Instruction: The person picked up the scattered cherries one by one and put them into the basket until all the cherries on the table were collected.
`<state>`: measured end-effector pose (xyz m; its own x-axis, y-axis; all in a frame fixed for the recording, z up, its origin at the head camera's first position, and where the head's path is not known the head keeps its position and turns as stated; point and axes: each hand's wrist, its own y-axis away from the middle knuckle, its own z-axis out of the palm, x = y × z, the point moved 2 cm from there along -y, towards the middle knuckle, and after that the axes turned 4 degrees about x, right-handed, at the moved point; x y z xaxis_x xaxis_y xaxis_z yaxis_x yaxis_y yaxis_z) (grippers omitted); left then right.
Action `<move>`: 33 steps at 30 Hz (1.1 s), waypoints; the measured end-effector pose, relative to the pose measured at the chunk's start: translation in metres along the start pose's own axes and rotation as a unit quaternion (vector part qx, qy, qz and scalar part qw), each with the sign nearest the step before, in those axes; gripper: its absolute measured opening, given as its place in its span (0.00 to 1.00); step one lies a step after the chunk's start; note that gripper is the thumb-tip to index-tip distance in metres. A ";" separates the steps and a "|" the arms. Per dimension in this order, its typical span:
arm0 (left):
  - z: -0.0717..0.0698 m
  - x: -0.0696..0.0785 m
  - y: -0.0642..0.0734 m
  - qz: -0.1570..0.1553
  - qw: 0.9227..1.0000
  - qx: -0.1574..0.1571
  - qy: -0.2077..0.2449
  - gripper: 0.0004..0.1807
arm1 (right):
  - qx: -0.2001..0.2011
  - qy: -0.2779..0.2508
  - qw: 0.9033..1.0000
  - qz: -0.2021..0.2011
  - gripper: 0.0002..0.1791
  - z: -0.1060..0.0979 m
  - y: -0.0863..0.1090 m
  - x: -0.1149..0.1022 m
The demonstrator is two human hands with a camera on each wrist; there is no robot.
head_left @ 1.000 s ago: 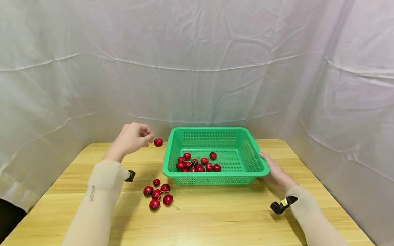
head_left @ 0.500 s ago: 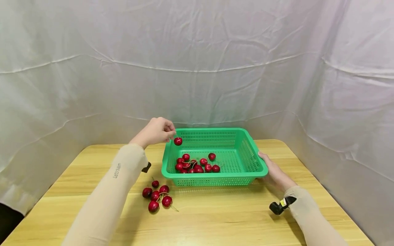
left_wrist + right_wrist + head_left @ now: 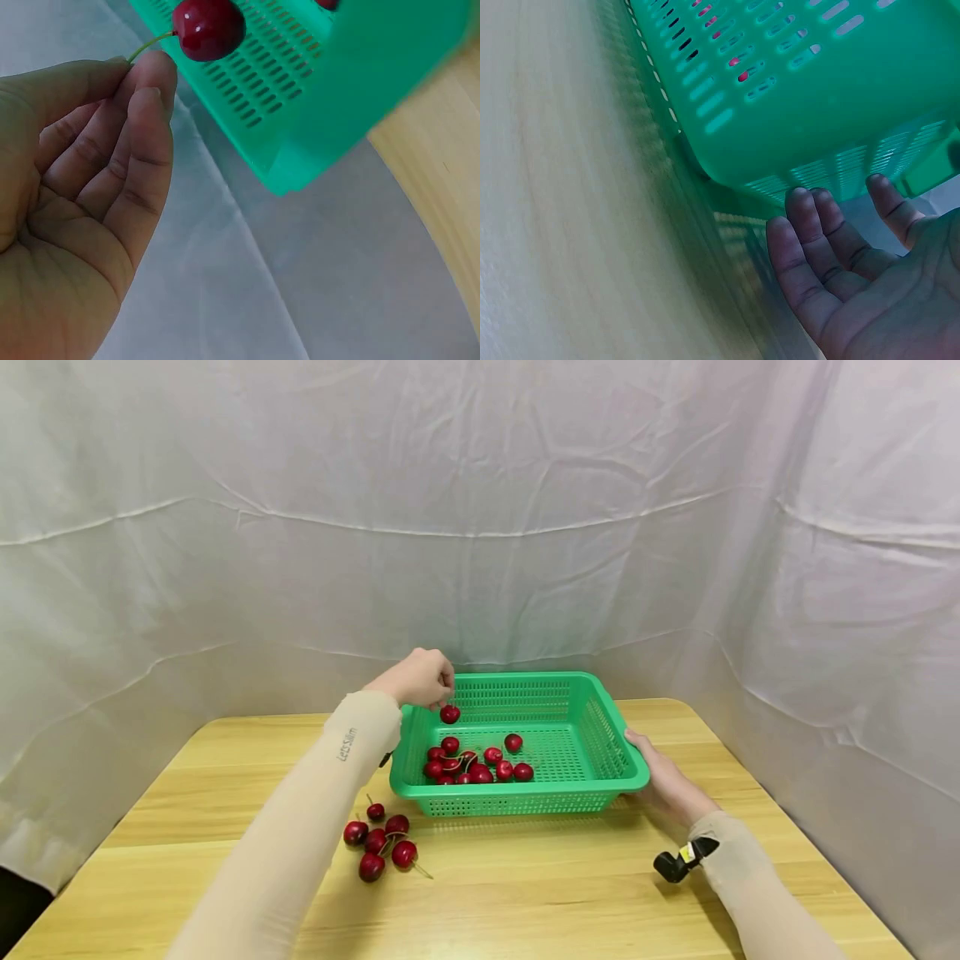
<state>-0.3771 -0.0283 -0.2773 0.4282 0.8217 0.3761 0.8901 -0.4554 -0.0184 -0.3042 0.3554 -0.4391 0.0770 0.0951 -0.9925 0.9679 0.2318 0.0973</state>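
Note:
Between its thumb and fingertip, my left hand (image 3: pixel 420 678) pinches a dark red cherry by its green stem (image 3: pixel 152 45). That cherry (image 3: pixel 450 714) hangs over the left part of a green plastic basket (image 3: pixel 517 788), inside the rim. Several cherries (image 3: pixel 481 773) lie on the basket floor, mostly toward the left front. At the basket's right side, my right hand (image 3: pixel 667 785) touches the outer wall near the rim. The right wrist view shows its fingers (image 3: pixel 787 255) extended and slightly bent against the perforated side, with no firm curl round the rim.
Several loose cherries (image 3: pixel 376 841), some with stems, sit on the wooden table (image 3: pixel 540 893) left of the basket's front corner. Grey-white cloth (image 3: pixel 480 527) hangs behind the table and along its sides. A small black wrist camera (image 3: pixel 675 864) is worn at my right wrist.
My left hand has carried the cherry rightward from beside the basket to over its left part. My right hand stays at the basket's right side.

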 end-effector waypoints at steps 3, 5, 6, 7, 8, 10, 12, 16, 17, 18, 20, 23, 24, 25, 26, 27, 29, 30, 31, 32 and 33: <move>0.004 0.004 -0.005 -0.006 1.000 -0.012 -0.010 0.11 | -0.001 -0.003 1.000 0.002 0.44 0.001 0.000 0.000; 0.006 0.007 -0.007 -0.007 1.000 -0.020 -0.023 0.11 | -0.003 -0.011 1.000 0.007 0.44 0.002 0.000 0.001; 0.007 0.008 -0.008 -0.007 0.999 -0.024 -0.028 0.11 | 0.000 -0.014 1.000 0.008 0.44 0.002 0.000 0.001; 0.008 0.009 -0.009 -0.007 0.999 -0.027 -0.032 0.11 | -0.001 -0.018 1.000 0.010 0.44 0.002 0.001 0.002; 0.009 0.010 -0.010 -0.007 0.999 -0.030 -0.037 0.11 | -0.002 -0.024 1.000 0.012 0.44 0.002 0.001 0.002; 0.011 0.012 -0.011 -0.007 0.998 -0.035 -0.045 0.11 | -0.002 -0.028 1.000 0.013 0.44 0.002 0.001 0.003; 0.012 0.014 -0.011 -0.006 0.998 -0.038 -0.046 0.11 | -0.002 -0.028 1.000 0.011 0.45 0.003 0.000 0.003; 0.013 0.017 -0.010 0.001 0.998 -0.041 -0.045 0.12 | -0.004 -0.026 1.000 0.010 0.45 0.003 -0.002 0.004; 0.014 0.017 -0.009 0.002 0.998 -0.041 -0.045 0.13 | -0.004 -0.024 1.000 0.008 0.45 0.003 -0.002 0.004; 0.014 0.017 -0.009 0.004 0.998 -0.042 -0.048 0.13 | -0.004 -0.023 1.000 0.007 0.45 0.003 -0.002 0.004; 0.015 0.016 -0.009 0.004 0.998 -0.041 -0.051 0.13 | -0.006 -0.020 1.000 0.004 0.44 0.003 -0.003 0.003; 0.016 0.015 -0.008 0.010 0.998 -0.042 -0.053 0.13 | -0.010 -0.020 1.000 0.003 0.44 0.004 -0.003 0.003; 0.016 0.014 -0.008 0.012 0.998 -0.043 -0.052 0.12 | -0.010 -0.022 1.000 0.004 0.44 0.003 -0.003 0.003; 0.016 0.014 -0.007 0.013 0.998 -0.043 -0.051 0.11 | -0.010 -0.024 1.000 0.005 0.44 0.003 -0.003 0.003; 0.016 0.013 -0.007 0.015 0.998 -0.043 -0.050 0.10 | -0.009 -0.026 1.000 0.006 0.44 0.003 -0.003 0.003; 0.016 0.013 -0.006 0.018 0.998 -0.044 -0.049 0.09 | -0.008 -0.026 1.000 0.005 0.44 0.003 -0.004 0.003; 0.015 0.011 -0.005 0.018 0.998 -0.045 -0.043 0.07 | -0.008 -0.029 1.000 0.006 0.44 0.002 -0.003 0.004; 0.014 0.010 -0.004 0.020 0.998 -0.046 -0.043 0.06 | -0.007 -0.031 0.999 0.007 0.44 0.002 -0.004 0.004; 0.013 0.010 -0.003 0.022 0.998 -0.046 -0.042 0.06 | -0.005 -0.032 0.999 0.008 0.44 0.002 -0.004 0.004; 0.012 0.009 -0.002 0.022 0.998 -0.045 -0.040 0.05 | -0.005 -0.033 0.999 0.008 0.44 0.002 -0.004 0.004; 0.010 0.009 0.000 0.023 0.998 -0.044 -0.037 0.05 | -0.006 -0.035 0.999 0.010 0.44 0.002 -0.003 0.004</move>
<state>-0.3719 -0.0178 -0.2833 0.4817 0.8206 0.3075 0.8532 -0.5192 0.0490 -0.3069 0.3534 -0.4431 0.1129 0.0319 -0.9931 0.9631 0.2423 0.1172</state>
